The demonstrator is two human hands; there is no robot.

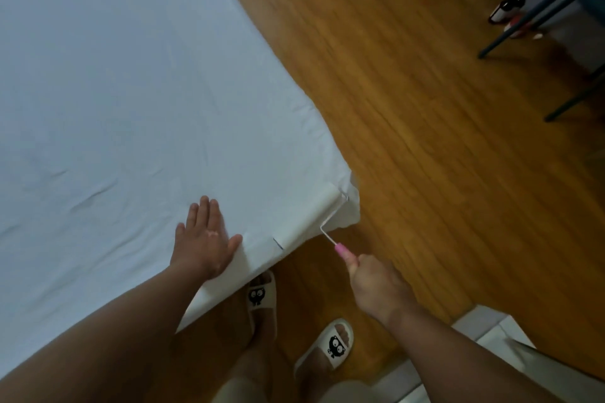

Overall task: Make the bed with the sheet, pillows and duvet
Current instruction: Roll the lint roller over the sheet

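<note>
— Wooden floor (pixel 425 108) below; where is our sheet (pixel 114 91)?
— It lies spread flat. Our left hand (pixel 206 239) rests on it near the corner, fingers straight. Our right hand (pixel 376 285) grips the lint roller (pixel 307 216) by its pink handle (pixel 342 251); the roll touches the corner.

roller (pixel 309 214) on sheet (pixel 114 91) corner

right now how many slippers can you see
2. The left slipper sits at the bed edge, below the left hand; the right slipper is on the floor, below the right hand. Others could be under the bed.
</note>
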